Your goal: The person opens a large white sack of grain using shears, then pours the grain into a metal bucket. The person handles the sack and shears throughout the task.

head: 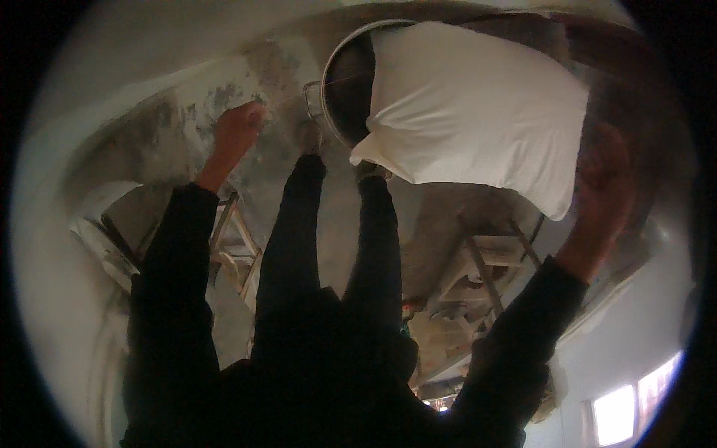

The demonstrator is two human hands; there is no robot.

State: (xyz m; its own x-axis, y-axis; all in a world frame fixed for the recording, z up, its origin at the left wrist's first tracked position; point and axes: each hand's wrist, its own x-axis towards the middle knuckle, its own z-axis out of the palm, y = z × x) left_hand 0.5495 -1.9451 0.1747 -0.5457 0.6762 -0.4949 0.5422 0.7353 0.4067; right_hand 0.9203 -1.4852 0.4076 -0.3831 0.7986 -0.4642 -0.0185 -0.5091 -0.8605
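Observation:
A full-looking white fabric sack (476, 106) lies tilted over the mouth of a large round vessel (350, 89). The vessel has a pale rim and a wire-like handle on its left side. My right hand (605, 173) is against the sack's right end and seems to grip it; shadow blurs the fingers. Left of the vessel, my left hand (241, 123) is closed in a fist. A thin thread (341, 80) runs from about that fist across the rim toward the sack. Most of the vessel is hidden under the sack.
My legs (291, 224) stand just before the vessel on a stained concrete floor (347, 224). Behind me on the left is a wooden frame (241, 224), and on the right another wooden stand (482, 263). A pale wall (61, 168) curves along the left; a bright window (613, 414) is at lower right.

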